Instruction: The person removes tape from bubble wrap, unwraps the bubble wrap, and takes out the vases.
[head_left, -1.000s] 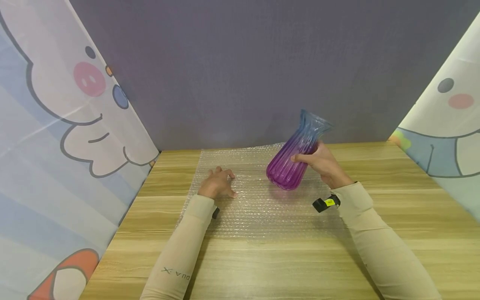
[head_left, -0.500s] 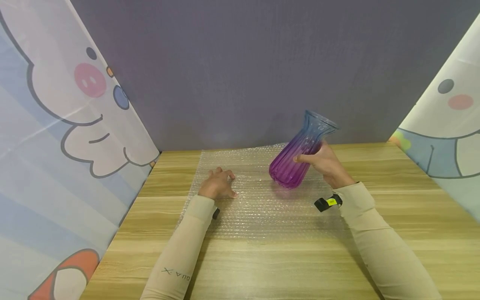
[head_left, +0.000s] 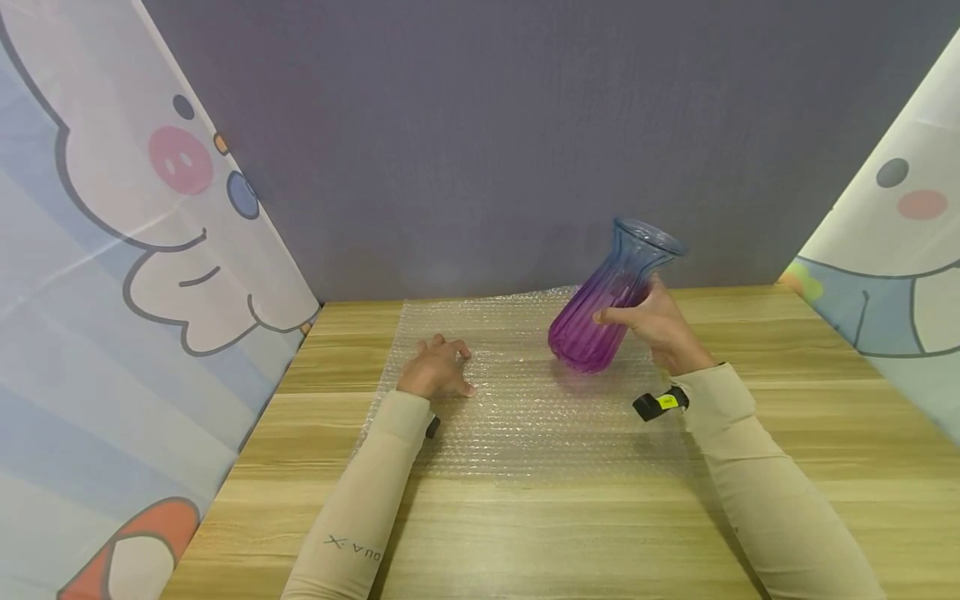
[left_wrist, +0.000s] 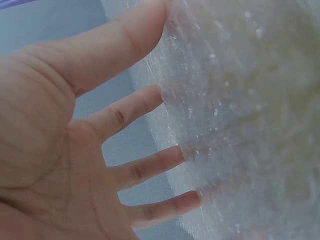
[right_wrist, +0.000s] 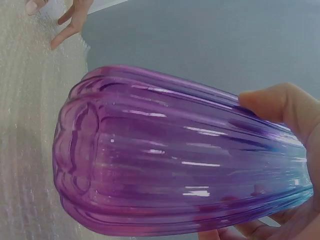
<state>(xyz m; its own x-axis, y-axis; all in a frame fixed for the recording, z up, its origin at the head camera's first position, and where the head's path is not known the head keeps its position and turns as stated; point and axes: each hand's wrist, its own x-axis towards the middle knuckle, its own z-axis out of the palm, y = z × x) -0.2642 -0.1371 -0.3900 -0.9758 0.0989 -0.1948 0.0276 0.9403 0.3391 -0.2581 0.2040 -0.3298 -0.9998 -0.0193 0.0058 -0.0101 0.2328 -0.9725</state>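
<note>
My right hand (head_left: 663,327) grips a ribbed glass vase (head_left: 592,329) round its body, thumb on the near side and fingers behind. The vase fades from purple at the base to blue at the flared mouth. It leans with its mouth up and to the right, base close over a sheet of bubble wrap (head_left: 510,417). In the right wrist view the purple base of the vase (right_wrist: 135,150) points left. My left hand (head_left: 435,368) has its fingers spread, with fingertips on the left part of the bubble wrap, as the left wrist view also shows.
The bubble wrap lies flat on a wood-grain table (head_left: 525,533), reaching back to a dark grey panel (head_left: 465,150). Cloths printed with cartoon figures hang at the left (head_left: 150,275) and right (head_left: 885,250). A black strap with a yellow tag (head_left: 663,403) is on my right wrist.
The right hand has moved slightly to the right with the vase, and the vase's mouth has swung a little to the right. My left hand has stayed in place.
</note>
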